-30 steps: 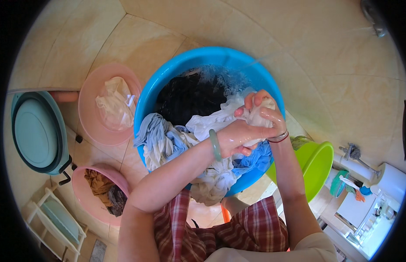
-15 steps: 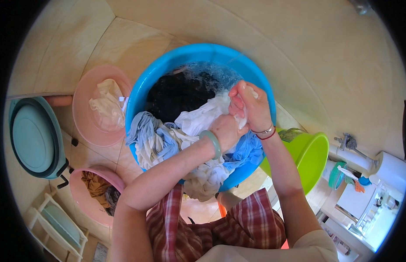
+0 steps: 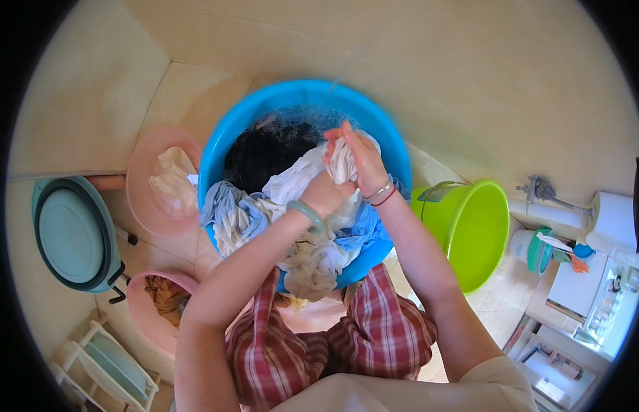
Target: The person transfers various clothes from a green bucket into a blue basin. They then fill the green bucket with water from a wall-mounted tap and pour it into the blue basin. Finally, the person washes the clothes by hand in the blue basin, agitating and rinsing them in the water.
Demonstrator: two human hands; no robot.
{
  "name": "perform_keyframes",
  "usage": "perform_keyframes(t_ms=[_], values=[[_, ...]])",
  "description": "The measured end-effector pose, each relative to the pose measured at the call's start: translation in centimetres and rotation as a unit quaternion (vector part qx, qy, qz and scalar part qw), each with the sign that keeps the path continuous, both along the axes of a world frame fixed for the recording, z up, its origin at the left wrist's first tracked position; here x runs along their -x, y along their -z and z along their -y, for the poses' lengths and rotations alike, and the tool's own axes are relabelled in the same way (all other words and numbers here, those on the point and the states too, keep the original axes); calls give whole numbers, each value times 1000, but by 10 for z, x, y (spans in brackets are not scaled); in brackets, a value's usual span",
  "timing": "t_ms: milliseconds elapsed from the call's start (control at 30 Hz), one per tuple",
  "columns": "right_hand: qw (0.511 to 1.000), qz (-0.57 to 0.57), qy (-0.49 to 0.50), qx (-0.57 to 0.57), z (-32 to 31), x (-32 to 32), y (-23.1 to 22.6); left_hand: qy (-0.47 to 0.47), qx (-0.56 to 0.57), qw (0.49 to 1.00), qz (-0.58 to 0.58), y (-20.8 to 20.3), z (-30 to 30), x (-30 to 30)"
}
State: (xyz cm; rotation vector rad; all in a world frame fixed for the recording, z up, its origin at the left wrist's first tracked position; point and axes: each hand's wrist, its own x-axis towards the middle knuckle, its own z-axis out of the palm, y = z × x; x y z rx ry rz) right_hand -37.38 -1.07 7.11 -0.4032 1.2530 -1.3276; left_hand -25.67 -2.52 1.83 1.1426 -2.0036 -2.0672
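A large blue tub stands in front of me, holding water and wet laundry. My left hand, with a green bangle on its wrist, is closed on a white cloth. My right hand, wearing a bracelet and a red cord, cups the same cloth's upper part. Beneath my hands more white fabric lies in the tub. Dark fabric soaks at the far left under sudsy water. Light blue cloth, bright blue cloth and beige cloth pile along the near side.
A pink basin with pale cloth sits left of the tub; another pink basin holds brown cloth. A green bucket stands at the right. Folded teal basins lean at the far left. A tiled wall rises behind.
My hands have shifted a bit left in view, with the tub. More of the white cloth now shows bunched between them, and my right fingers are straighter. The view has moved slightly.
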Motion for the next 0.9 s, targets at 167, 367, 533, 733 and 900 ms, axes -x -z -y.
perform_keyframes(t_ms=[167, 367, 533, 733, 900], values=[[997, -43, -54, 15, -36, 23, -34, -76, -334, 924, -169, -77, 27, -23], [996, 8, 82, 27, -79, 33, -71, -41, -338, 937, -79, -112, 31, -8], [981, 35, 167, 96, -121, 57, -96, 27, -274, 955, -113, -153, 11, 31], [913, -236, 329, 47, -193, 85, -129, 168, -153, 971, -76, -188, -42, 95], [862, -281, 421, 28, -270, 119, -126, 161, -31, 984, -69, -183, -32, 115]])
